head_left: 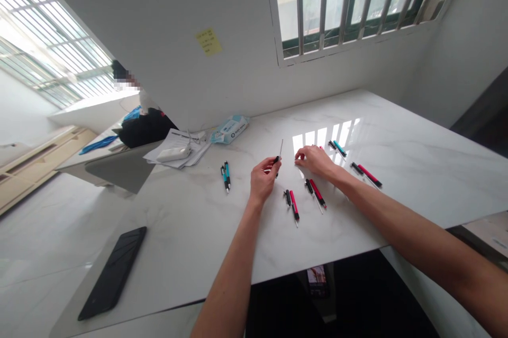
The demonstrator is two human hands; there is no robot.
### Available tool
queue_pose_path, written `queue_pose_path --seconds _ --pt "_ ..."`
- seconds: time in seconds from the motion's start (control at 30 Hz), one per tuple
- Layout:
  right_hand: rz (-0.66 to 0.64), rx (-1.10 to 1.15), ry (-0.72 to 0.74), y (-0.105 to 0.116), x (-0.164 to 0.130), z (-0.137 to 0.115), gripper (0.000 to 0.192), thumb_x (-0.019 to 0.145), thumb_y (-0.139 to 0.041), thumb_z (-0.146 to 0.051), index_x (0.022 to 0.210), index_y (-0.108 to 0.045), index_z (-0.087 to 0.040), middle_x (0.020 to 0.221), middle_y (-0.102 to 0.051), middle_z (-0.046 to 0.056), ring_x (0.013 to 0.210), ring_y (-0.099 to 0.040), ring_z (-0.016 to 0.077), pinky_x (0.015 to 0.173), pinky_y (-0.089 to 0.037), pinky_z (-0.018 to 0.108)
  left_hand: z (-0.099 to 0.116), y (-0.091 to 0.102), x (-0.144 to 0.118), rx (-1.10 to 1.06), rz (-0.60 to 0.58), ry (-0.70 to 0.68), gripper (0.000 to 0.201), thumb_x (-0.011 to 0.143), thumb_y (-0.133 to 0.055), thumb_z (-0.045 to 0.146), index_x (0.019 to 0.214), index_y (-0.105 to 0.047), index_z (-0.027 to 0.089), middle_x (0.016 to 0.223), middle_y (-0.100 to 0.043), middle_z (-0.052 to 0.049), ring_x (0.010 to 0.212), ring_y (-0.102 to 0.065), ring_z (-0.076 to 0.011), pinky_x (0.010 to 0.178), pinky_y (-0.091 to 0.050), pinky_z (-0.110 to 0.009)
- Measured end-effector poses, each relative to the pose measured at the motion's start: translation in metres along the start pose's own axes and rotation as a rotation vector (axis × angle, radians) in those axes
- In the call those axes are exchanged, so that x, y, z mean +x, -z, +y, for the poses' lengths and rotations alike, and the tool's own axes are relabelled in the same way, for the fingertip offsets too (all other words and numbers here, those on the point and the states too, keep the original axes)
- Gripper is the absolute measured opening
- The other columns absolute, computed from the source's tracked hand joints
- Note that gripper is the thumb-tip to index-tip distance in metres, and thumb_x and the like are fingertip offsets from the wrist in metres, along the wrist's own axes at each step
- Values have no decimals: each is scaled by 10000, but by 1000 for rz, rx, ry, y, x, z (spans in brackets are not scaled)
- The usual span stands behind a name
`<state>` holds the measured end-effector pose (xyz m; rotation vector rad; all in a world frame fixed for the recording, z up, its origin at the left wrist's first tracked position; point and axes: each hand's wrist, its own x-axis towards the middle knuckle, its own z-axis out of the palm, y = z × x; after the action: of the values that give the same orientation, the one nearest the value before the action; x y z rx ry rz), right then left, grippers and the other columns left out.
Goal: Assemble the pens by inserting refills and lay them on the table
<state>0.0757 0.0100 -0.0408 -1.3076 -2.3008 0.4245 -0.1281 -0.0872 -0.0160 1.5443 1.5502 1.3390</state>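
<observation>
My left hand [262, 180] is closed around a black pen part [277, 160], from which a thin refill [282, 146] points upward. To its right, my right hand [316, 160] rests low over the table with thumb and fingertips together; whatever they pinch is too small to make out. Nearer to me lie two sets of pen pieces, a red barrel [293, 201] and another red barrel [317, 192], each beside a black part and a thin refill. Beyond my right wrist are a teal barrel [339, 148] and a third red barrel [369, 174] with black parts.
Two teal-and-black pens [225, 176] lie left of my hands on the white marbled table [190, 243]. A wipes pack [230, 129], papers [194, 154] with a white device [173, 154], and a black phone-like slab [114, 273] are farther left. A person sits beyond the partition.
</observation>
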Motion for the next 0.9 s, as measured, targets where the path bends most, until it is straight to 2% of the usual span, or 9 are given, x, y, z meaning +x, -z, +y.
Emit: queue_pose_path --seconds 0.13,0.27,0.37,0.5,0.63,0.73,0.9 --pt "1 20 25 0 1 1 117 916 -681 -217 913 -798 -213 971 -779 110 924 -691 256 823 -479 336 -1 2 -2 204 8 -7 269 869 -705 442 996 -801 225 979 -801 -56 762 -682 -179 753 -546 -297" --pt "36 82 16 1 0 3 149 944 -612 -196 950 -761 -198 979 -777 103 893 -682 227 811 -475 324 -2 3 -2 306 -34 8 255 885 -673 429 992 -800 236 957 -806 -45 730 -676 -185 746 -526 -303" --pt "70 288 -2 5 0 5 152 948 -609 -261 1002 -737 -201 946 -773 64 820 -671 191 784 -484 314 -3 4 -1 317 -51 24 275 902 -645 430 1013 -797 229 935 -804 -45 721 -673 -185 735 -508 -298" --pt "127 533 -39 12 4 7 255 933 -615 -331 1121 -740 -213 922 -767 39 813 -661 177 804 -496 326 -3 4 -2 292 -80 28 280 903 -633 420 1025 -797 228 954 -805 -42 722 -667 -180 724 -500 -289" --pt "116 855 -110 15 6 6 260 861 -699 -406 1011 -764 -203 928 -746 53 779 -633 163 748 -520 321 -4 5 -2 288 -92 34 290 888 -647 428 1026 -801 225 935 -803 -44 718 -671 -182 709 -500 -286" --pt "108 1106 -205 15 7 5 315 760 -810 -430 967 -753 -199 906 -730 38 775 -636 142 774 -542 314 -5 5 -3 298 -107 27 296 884 -643 436 1030 -804 234 907 -800 -39 718 -676 -186 707 -503 -287" --pt "131 1241 -244 15 7 3 401 656 -907 -437 945 -761 -200 878 -739 31 794 -662 142 841 -549 329 -6 5 -3 290 -117 11 290 887 -639 430 1023 -807 236 927 -806 -38 702 -675 -180 715 -513 -287"
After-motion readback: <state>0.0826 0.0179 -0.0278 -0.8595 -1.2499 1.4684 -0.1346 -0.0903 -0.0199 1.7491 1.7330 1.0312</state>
